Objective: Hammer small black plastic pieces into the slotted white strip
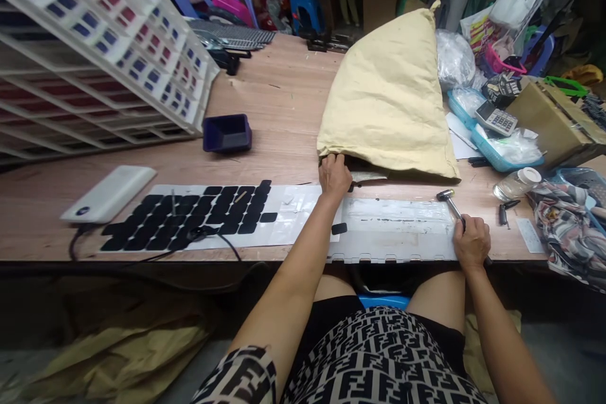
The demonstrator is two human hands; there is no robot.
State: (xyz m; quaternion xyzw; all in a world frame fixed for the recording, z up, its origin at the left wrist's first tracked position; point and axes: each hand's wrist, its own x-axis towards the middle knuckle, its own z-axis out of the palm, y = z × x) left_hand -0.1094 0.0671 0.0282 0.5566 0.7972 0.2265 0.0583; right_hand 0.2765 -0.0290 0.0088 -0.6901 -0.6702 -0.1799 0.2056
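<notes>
My right hand (pixel 472 243) is wrapped around the handle of a small hammer (pixel 457 208), its metal head lying toward the far side of the table. My left hand (pixel 335 175) is at the lower left corner of a large pale yellow sack (pixel 388 88), touching its mouth. The fingers of that hand are curled, and their tips are hidden, so what they grip cannot be made out. Between my hands lies a flat, translucent whitish board (pixel 395 240). Left of it, rows of black rounded pads (pixel 189 208) lie on white sheets.
A white slatted crate (pixel 156 44) stands at the left, near a dark purple tray (pixel 227 134) and a white device with a cable (pixel 111 194). On the right are a glass jar (pixel 516 183), a calculator (pixel 496 118), a cardboard box (pixel 553 117) and bundled patterned cloth (pixel 568 227).
</notes>
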